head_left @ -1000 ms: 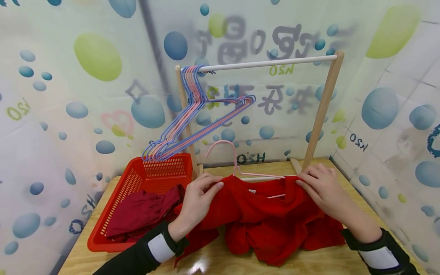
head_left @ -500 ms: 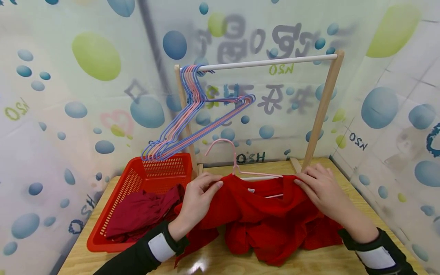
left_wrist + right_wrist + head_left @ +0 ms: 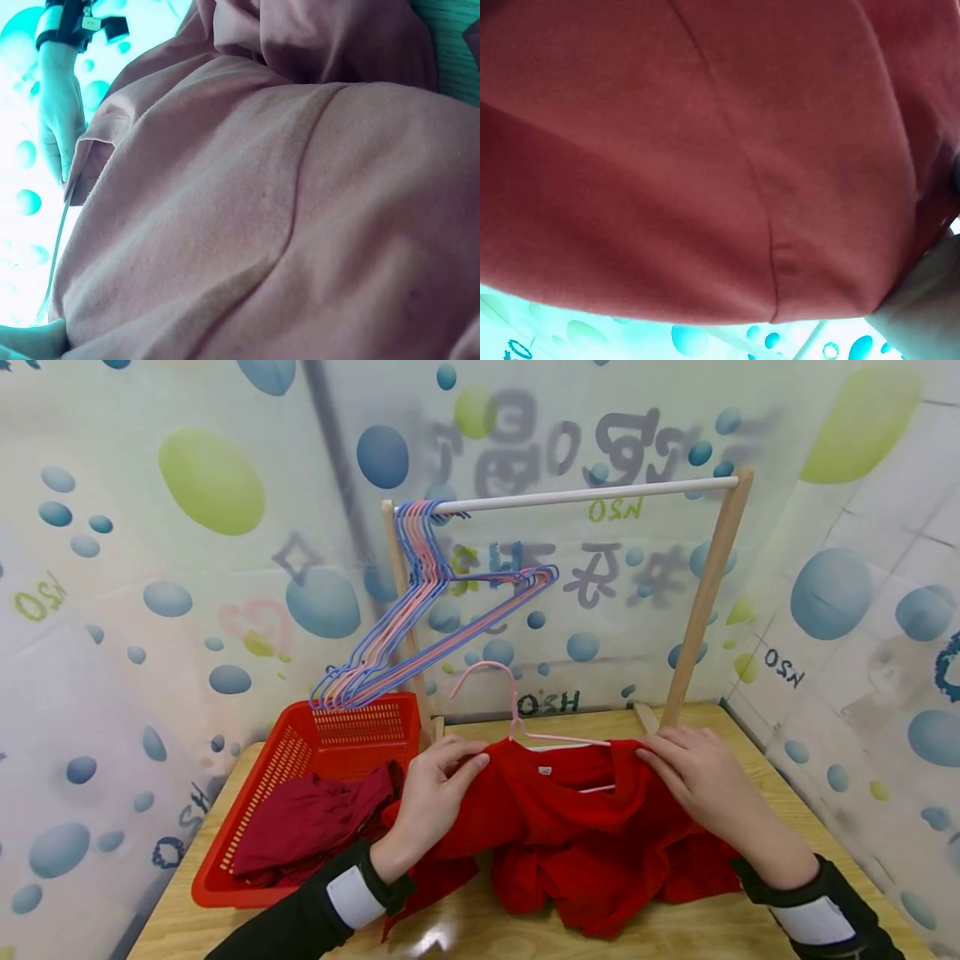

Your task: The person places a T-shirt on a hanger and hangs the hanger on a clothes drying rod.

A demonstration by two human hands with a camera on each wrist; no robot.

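A red shirt (image 3: 570, 839) with a white neck label hangs between my two hands, its lower part bunched on the table. Inside its neckline sits a pink clothes hanger (image 3: 514, 697), hook up, with one arm running toward the right shoulder. My left hand (image 3: 435, 797) pinches the shirt's left shoulder between thumb and fingers. At the right shoulder, my right hand (image 3: 708, 789) pinches the cloth beside the neckline. The shirt fabric (image 3: 225, 187) fills most of the left wrist view, and red cloth (image 3: 705, 172) covers most of the right wrist view. Both hanger ends are hidden under cloth.
A wooden rack with a white rail (image 3: 600, 493) stands behind the shirt. Several blue and pink hangers (image 3: 427, 602) hang at its left end. An orange-red basket (image 3: 217, 852) with dark red folded clothes (image 3: 307, 827) stands on the wooden table (image 3: 480, 935) at left.
My right hand has shifted slightly left, drawing the shirt's right shoulder inward, so less of the hanger arm shows. My left hand stays almost where it was.
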